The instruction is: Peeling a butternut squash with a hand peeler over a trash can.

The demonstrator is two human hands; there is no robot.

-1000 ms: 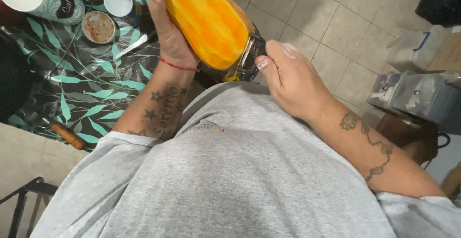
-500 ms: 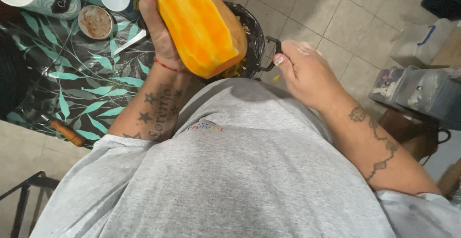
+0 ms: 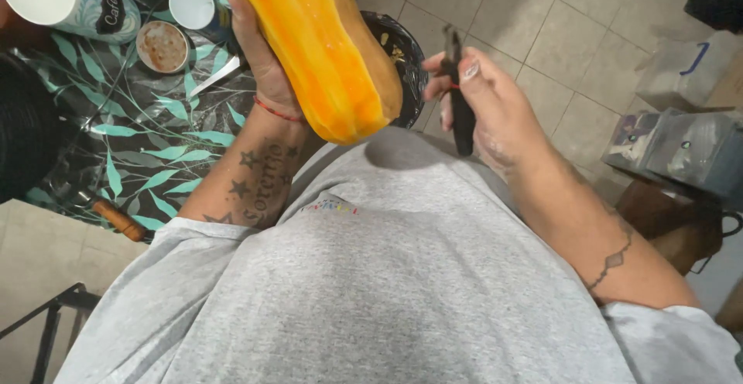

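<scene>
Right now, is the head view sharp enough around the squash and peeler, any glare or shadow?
Head view: squash sharp, small wet glints; right hand and dark peeler slightly soft; squash shadow on grey shirt; left hand evenly lit.

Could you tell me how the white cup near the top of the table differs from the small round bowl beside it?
The small white cup looks clean and empty inside, while the small round bowl is smeared brown inside. The white cup has a handle at its upper rim; the round bowl shows none. The cup lies farther up the table than the bowl. Both are round, open-topped and stand on the dark leaf-patterned tablecloth, left of the left hand.
</scene>
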